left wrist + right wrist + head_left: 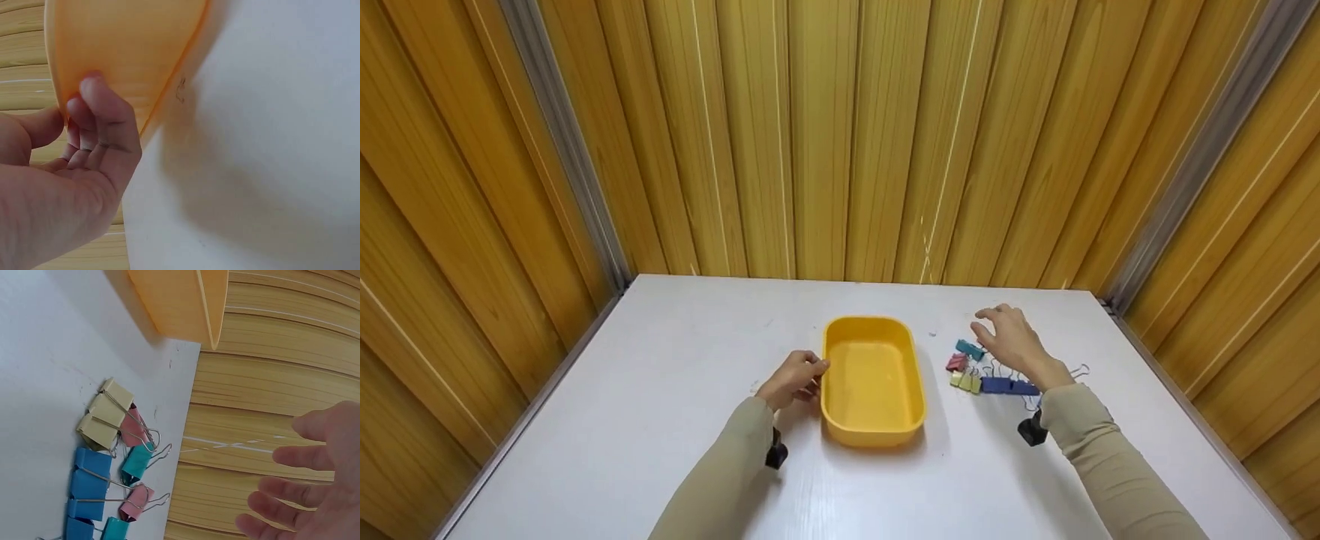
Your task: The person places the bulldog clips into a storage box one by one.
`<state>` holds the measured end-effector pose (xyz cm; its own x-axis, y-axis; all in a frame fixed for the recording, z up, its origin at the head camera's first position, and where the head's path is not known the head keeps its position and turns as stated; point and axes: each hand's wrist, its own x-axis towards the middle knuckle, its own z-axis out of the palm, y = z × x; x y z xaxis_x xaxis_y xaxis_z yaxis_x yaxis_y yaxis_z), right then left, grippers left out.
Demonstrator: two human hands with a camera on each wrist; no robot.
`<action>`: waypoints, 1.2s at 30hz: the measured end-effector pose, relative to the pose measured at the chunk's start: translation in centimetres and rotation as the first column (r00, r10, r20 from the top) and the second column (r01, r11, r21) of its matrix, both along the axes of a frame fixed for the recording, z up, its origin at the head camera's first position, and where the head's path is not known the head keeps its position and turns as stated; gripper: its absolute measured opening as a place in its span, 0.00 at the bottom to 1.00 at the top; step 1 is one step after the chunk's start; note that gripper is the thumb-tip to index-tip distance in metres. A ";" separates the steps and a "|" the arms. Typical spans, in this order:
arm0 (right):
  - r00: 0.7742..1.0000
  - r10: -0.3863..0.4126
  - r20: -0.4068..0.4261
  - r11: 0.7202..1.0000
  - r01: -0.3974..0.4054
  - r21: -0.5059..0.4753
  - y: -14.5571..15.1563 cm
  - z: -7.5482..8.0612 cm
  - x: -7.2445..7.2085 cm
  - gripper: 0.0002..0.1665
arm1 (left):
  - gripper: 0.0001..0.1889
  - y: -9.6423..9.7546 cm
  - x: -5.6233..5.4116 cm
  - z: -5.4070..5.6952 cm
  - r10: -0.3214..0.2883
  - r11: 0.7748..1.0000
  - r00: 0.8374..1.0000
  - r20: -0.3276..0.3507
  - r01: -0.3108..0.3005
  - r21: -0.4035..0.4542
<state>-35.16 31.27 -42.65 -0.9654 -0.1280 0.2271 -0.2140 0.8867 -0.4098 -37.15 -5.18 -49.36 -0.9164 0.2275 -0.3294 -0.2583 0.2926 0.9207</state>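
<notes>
A yellow plastic box (870, 382) with rounded corners stands upright on the table, nothing inside it. My left hand (793, 377) pinches its left wall at the rim; in the left wrist view the thumb is on one side and the curled fingers (109, 107) on the other. Spread and holding nothing, my right hand (1011, 339) hovers above a group of binder clips. Among these are blue clips (90, 475), pale yellow clips (107, 413), a teal clip (138, 461) and a pink clip (136, 502). The right forearm partly hides the group in the head view.
The white table (660, 405) ends at a wood-patterned back wall (817, 150), with similar walls on both sides. Grey metal posts (562, 142) stand at the corners. A black wrist device (1033, 430) hangs below the right cuff, close to the clips.
</notes>
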 end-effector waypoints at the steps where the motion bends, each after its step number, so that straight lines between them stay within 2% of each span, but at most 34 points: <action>1: 1.000 0.022 -0.004 1.000 -0.022 -0.011 0.1 -0.2 -0.1 0.24 | 0.10 0.0 -0.1 0.0 0.010 1.000 1.000 0.013 -0.010 0.012; 4: 0.997 0.079 0.021 0.996 -0.078 -0.042 0.1 -0.8 -0.4 0.22 | 0.09 0.1 -0.1 -0.1 0.033 0.998 0.998 0.046 -0.035 0.044; 7: 0.991 0.111 0.073 0.993 -0.109 -0.033 0.2 -1.5 -0.7 0.20 | 0.08 0.1 -0.1 -0.3 0.051 0.997 0.997 0.050 -0.054 0.062; 11: 0.976 0.105 0.191 0.994 -0.102 -0.023 0.4 -2.2 -1.3 0.19 | 0.06 0.1 -0.3 -0.2 0.069 0.995 0.997 0.039 -0.072 0.067; 14: 0.964 0.125 0.236 0.992 -0.121 -0.031 0.4 -2.8 -1.6 0.17 | 0.07 0.0 -0.3 -0.2 0.077 0.995 0.996 0.043 -0.080 0.060; 17: 0.961 0.168 0.221 0.986 -0.162 -0.048 0.4 -3.4 -1.8 0.14 | 0.07 -0.2 -0.4 -0.2 0.082 0.995 0.995 0.049 -0.085 0.046; 21: 0.962 0.187 0.197 0.982 -0.182 -0.041 0.5 -4.2 -2.2 0.13 | 0.06 -0.2 -0.4 -0.1 0.084 0.995 0.994 0.065 -0.087 0.038; 31: 0.958 0.182 0.220 0.978 -0.153 -0.140 0.9 -5.9 -2.7 0.11 | 0.07 0.1 -0.8 -0.1 0.065 0.998 0.995 0.070 -0.066 0.021; 36: 0.953 0.205 0.222 0.968 -0.163 -0.191 0.8 -6.1 -2.8 0.10 | 0.07 0.0 -0.8 -0.1 0.057 0.998 0.996 0.063 -0.059 0.028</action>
